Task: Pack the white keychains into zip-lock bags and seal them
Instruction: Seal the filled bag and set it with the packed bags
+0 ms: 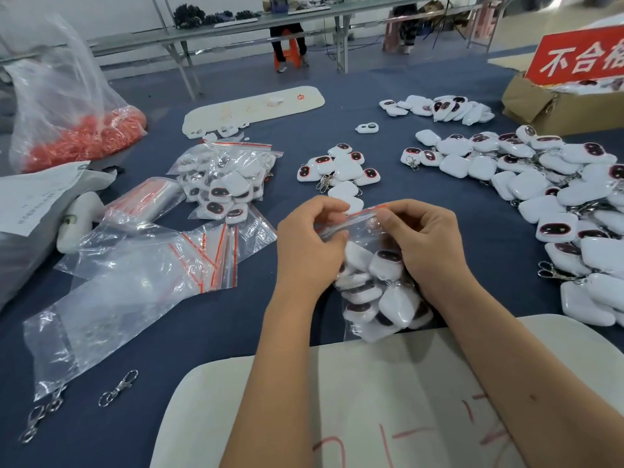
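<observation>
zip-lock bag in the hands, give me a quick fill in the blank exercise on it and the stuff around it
1. Both hands, left hand and right hand, pinch the bag's ____ seal strip.
2. The zip-lock bag holds white ____.
3. The big loose pile of keychains lies on the person's ____ side.
4. The table has a dark ____ cover.

Missing words: red; keychains; right; blue

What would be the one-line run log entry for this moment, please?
step: sealing | left hand: pinches zip strip | right hand: pinches zip strip | zip-lock bag: filled with white keychains | seal: cannot tell
</observation>
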Available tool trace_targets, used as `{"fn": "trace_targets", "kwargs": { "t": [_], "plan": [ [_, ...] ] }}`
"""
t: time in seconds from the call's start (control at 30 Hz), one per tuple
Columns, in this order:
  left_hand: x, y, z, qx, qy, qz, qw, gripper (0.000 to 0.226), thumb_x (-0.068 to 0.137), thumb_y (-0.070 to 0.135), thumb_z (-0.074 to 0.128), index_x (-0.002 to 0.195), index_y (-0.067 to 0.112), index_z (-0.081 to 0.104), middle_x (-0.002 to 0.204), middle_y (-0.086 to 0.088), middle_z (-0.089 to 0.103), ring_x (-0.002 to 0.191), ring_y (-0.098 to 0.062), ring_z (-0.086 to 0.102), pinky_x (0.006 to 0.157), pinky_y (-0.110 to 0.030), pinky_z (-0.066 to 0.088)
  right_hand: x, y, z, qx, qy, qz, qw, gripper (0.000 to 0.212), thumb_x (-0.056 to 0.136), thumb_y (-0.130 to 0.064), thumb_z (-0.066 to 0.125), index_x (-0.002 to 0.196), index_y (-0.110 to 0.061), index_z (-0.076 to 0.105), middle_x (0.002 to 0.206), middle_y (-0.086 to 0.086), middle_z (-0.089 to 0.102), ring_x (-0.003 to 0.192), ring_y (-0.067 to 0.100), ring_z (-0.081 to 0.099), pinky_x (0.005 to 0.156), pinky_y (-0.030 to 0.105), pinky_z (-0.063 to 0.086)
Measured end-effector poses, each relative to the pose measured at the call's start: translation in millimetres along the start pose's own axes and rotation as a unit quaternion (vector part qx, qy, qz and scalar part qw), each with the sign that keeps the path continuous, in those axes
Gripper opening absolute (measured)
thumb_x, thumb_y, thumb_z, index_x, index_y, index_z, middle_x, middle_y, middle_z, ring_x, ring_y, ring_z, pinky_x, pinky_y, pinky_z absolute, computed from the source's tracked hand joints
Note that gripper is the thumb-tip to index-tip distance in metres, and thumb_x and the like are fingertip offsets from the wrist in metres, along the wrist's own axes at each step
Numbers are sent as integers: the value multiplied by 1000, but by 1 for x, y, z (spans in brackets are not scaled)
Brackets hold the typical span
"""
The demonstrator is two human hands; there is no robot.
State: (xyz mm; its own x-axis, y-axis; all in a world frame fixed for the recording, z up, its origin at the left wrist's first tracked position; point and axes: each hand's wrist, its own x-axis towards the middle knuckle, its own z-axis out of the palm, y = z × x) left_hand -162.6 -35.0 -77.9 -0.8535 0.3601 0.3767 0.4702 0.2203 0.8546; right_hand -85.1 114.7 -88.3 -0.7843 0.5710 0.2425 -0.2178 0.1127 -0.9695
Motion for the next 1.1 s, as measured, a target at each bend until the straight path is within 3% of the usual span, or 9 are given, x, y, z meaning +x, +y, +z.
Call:
{"fn": "trace_targets", "kwargs": {
  "t": [0.07, 0.13, 0.23, 0.33, 0.53, 0.67, 0.83, 0.93, 1.1],
  "plan": [
    [-1, 3, 2, 64, 9, 40, 997, 19, 81, 26, 80, 100, 26, 75, 95, 13, 71, 99, -10, 64, 88, -26, 50, -2, 0, 1, -20, -28, -23, 999, 16, 98, -10, 72, 88, -19, 82, 78, 14, 75, 66, 9, 62, 57, 17, 53],
    [-1, 5, 4, 90, 14, 69, 993, 14, 85, 36, 74, 93, 25, 75, 93, 13, 70, 98, -13, 62, 88, -31, 49, -3, -1, 1, -34, -61, -40, 997, 19, 102, -13, 68, 91, -19, 82, 81, 21, 72, 67, 12, 61, 59, 20, 55],
    [0, 3, 6, 76, 8, 69, 995, 12, 89, 30, 71, 87, 19, 75, 87, 10, 70, 90, -15, 65, 84, -40, 52, -3, -1, 1, -48, -62, -54, 995, 18, 103, -13, 65, 95, -15, 82, 80, 15, 73, 68, 9, 62, 60, 20, 54],
    [1, 2, 6, 56, -5, 60, 997, 6, 89, 22, 74, 85, 17, 73, 84, 9, 70, 84, -11, 65, 80, -36, 53, -3, 0, 2, -53, -39, -70, 995, 12, 99, -7, 71, 94, -11, 81, 75, 4, 71, 63, 7, 60, 58, 16, 51],
    [2, 3, 4, 36, -16, 69, 997, 8, 88, 11, 74, 82, 14, 71, 80, 7, 69, 80, -12, 64, 73, -24, 50, -2, -2, 2, -29, -48, -74, 996, 11, 96, -2, 72, 90, -5, 81, 78, 6, 68, 63, 10, 59, 57, 17, 51],
    [2, 6, 8, 63, -17, 79, 995, 12, 91, 9, 72, 80, 11, 67, 78, 6, 66, 77, -13, 61, 71, -26, 47, -3, -2, 1, -26, -37, -59, 997, 7, 96, -7, 75, 93, -6, 81, 71, -7, 70, 60, 6, 59, 54, 16, 53],
    [2, 5, 7, 50, -33, 58, 997, 11, 91, 14, 74, 81, 14, 70, 79, 7, 68, 78, -10, 63, 71, -22, 48, -2, -3, 1, -70, -33, -54, 996, 12, 97, -10, 73, 87, -10, 79, 63, -2, 67, 57, 3, 56, 54, 15, 51],
    [1, 4, 5, 49, -47, 46, 997, 11, 91, 16, 75, 82, 14, 71, 79, 6, 70, 78, -12, 64, 73, -29, 51, -2, -4, 2, -105, -34, -58, 992, 14, 98, -11, 72, 85, -12, 77, 68, 6, 71, 59, 5, 58, 57, 15, 49],
    [2, 5, 5, 48, -38, 31, 998, 10, 91, 14, 74, 81, 13, 72, 77, 5, 70, 73, -13, 63, 70, -30, 51, -4, -6, 4, -64, -49, -47, 996, 15, 100, -10, 70, 86, -11, 75, 64, 2, 65, 57, 3, 55, 54, 12, 50]
  ]
}}
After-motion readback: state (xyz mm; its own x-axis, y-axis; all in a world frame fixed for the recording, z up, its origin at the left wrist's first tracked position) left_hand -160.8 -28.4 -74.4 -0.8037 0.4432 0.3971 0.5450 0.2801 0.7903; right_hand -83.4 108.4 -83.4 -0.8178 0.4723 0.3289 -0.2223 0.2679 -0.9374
